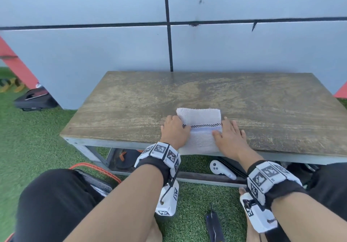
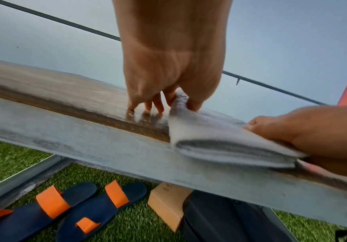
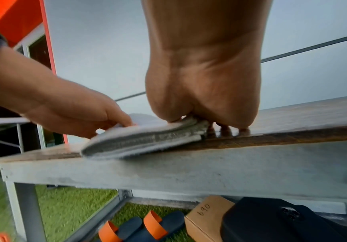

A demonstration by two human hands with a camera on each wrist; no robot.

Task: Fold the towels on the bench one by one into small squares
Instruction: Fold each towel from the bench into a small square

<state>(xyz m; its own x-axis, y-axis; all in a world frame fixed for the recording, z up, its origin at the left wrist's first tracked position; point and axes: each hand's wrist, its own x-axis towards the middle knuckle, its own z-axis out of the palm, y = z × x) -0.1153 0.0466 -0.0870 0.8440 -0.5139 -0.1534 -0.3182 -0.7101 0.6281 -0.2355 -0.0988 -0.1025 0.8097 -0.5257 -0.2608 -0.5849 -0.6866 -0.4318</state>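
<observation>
I see the white terry towel with a black checked stripe (image 1: 200,127) lying folded into a thick rectangle at the near edge of the worn brown wooden bench top on a grey metal frame (image 1: 253,99), its near end just overhanging that edge. In the wrist views the folded layers show as stacked edges (image 2: 230,147).

My left hand (image 1: 174,131) sits at the towel's 9 o'clock side; its thumb and forefinger pinch the towel's left edge at the stripe (image 2: 181,98), while its other fingertips touch the wood. My right hand (image 1: 230,135) sits at the 3 o'clock side; the thumb lies on top of the towel (image 3: 168,117) and the fingers (image 3: 224,129) go under or beside its right edge, so it grips that edge.

Under the bench, on green artificial turf (image 1: 37,138), lie navy sandals with orange straps (image 2: 81,208), a tan cardboard box marked 690 (image 3: 205,214), a black bag (image 2: 230,221) and a white handheld controller (image 1: 221,169). At 12 o'clock behind the bench stands a pale grey panelled wall with dark seams (image 1: 112,44)
</observation>
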